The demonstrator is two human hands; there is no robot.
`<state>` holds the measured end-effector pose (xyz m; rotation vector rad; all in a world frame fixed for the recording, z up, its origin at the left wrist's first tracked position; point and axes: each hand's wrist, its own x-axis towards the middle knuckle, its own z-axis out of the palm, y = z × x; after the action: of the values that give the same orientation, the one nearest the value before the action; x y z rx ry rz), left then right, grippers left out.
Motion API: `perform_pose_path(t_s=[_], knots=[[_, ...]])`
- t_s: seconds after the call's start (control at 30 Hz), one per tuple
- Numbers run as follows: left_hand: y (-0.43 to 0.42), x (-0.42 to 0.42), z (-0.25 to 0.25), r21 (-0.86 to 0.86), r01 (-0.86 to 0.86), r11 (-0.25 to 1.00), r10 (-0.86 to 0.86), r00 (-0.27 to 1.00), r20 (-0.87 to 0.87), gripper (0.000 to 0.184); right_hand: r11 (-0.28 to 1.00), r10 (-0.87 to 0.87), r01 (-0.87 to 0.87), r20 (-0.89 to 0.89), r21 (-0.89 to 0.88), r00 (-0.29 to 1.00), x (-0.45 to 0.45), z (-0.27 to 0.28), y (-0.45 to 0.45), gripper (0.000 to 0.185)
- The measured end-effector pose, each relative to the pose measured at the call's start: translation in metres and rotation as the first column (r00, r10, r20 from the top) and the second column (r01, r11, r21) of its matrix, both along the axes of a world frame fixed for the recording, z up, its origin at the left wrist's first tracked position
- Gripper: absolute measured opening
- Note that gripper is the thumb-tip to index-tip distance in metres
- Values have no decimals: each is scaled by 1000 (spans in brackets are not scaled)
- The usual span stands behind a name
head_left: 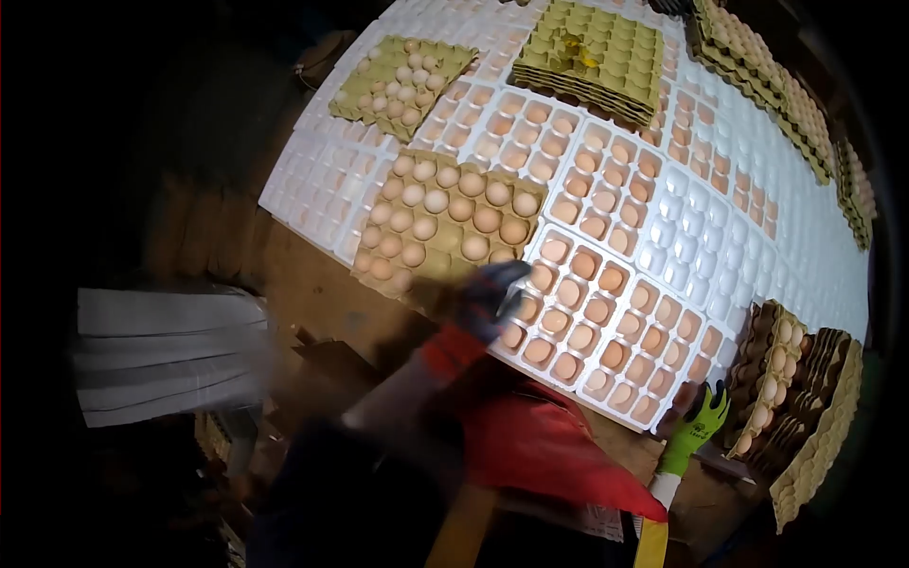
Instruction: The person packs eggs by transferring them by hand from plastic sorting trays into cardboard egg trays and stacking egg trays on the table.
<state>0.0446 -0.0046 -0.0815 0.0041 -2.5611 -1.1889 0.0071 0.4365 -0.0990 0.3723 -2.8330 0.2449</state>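
Observation:
My left hand (492,298), in a dark glove with a red cuff, hovers between a pulp egg tray (450,235) and a white plastic egg tray (589,301). It is blurred, and I cannot make out whether an egg is in its fingers. Eggs (486,220) fill much of the pulp tray, with some cups bare. My right hand (699,428), in a green glove with dark fingertips, is by the near right corner of the white trays. Its fingers are apart and hold nothing visible. Brown eggs (613,355) sit in the white tray compartments beside it.
A stack of pulp trays (592,57) with broken yolk on top stands farther back. Another pulp tray (398,87) holds several eggs. More pulp trays (819,407) stand tilted at the right. White trays (696,237) cover the wooden table (327,270). Grey-white stacked material (170,355) lies left.

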Motion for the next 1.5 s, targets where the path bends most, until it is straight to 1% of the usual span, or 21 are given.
perform_pose_path(t_s=[0.07, 0.27, 0.33, 0.43, 0.47, 0.53, 0.63, 0.67, 0.73, 0.8, 0.93, 0.97, 1.0, 1.03, 1.1, 1.2, 1.27, 1.33, 1.4, 1.47, 1.5], knots=[[-57, 18, 9, -259, -280, 925, 239, 955, -178, 33, 998, -32, 27, -89, -54, 996, -19, -14, -3, 34], [-91, -18, 19, -534, 26, 845, 82, 981, 178, 39, 583, 504, -328, 15, -744, 863, -55, 40, -248, 31], [-93, -20, 15, -562, 136, 816, 82, 935, 346, 38, 686, 550, -277, 230, -673, 803, -42, 57, -317, 34], [-103, 0, 8, -151, -83, 985, 99, 990, 103, 43, 800, 529, -535, -102, -272, 843, -43, 19, -351, 36], [-106, 5, 5, -151, -68, 986, 82, 992, 93, 43, 763, 517, -446, 29, -468, 855, -43, 22, -350, 40], [-114, 6, 0, 494, -92, 865, 27, 990, 137, 46, 554, 622, -129, 306, -822, 721, -49, 15, -338, 43], [-114, -8, 24, 848, -104, 520, -23, 991, 135, 53, 568, 591, -165, 260, -806, 764, -51, 21, -340, 44], [-111, -24, 34, 454, -63, 889, 10, 993, 119, 50, 569, 580, -194, 223, -799, 784, -58, 26, -343, 45], [-112, -53, 15, -388, 1, 922, 7, 1000, 19, 49, 567, 557, -256, 136, -783, 819, -77, 34, -354, 45], [-110, -54, 19, -402, 55, 914, -14, 994, 104, 47, 854, 457, -322, 296, -408, 838, -88, 19, -372, 43], [-121, -61, 30, -456, 171, 874, -22, 949, 314, 43, 649, 542, -199, 263, -735, 798, -83, 18, -351, 42], [-134, -47, 26, 238, 95, 967, -173, 926, 335, 47, 535, 593, -45, 337, -844, 731, -79, 24, -343, 43], [-139, -43, 24, 813, -31, 581, -310, 915, 257, 52, 409, 649, 127, 386, -904, 656, -74, 32, -334, 44], [-137, -49, 20, 817, -23, 576, -327, 909, 257, 52, 281, 710, 306, 412, -910, 572, -69, 39, -323, 46], [-137, -68, 18, 633, 41, 773, -250, 937, 245, 51, 50, 844, 631, 370, -774, 388, -67, 48, -312, 49], [-143, -96, 27, 110, 81, 991, -108, 959, 261, 51, 51, 840, 600, 359, -798, 408, -73, 44, -315, 47], [-128, -114, 52, -567, 138, 812, 78, 937, 339, 54, 44, 830, 568, 346, -822, 437, -80, 39, -318, 46], [-120, -132, 38, -674, 158, 721, 38, 963, 266, 51, 41, 820, 537, 335, -843, 464, -90, 29, -319, 45], [-112, -147, 38, -735, 380, 562, 82, 859, 506, 44, 247, 698, 170, 297, -954, 651, -114, 23, -333, 39], [-120, -121, 45, -715, 307, 628, 6, 917, 399, 38, 714, 486, -266, 185, -648, 854, -120, 47, -349, 31], [-125, -107, 51, -471, 156, 868, -35, 966, 255, 37, 837, 433, -352, 115, -419, 894, -124, 46, -359, 32]])
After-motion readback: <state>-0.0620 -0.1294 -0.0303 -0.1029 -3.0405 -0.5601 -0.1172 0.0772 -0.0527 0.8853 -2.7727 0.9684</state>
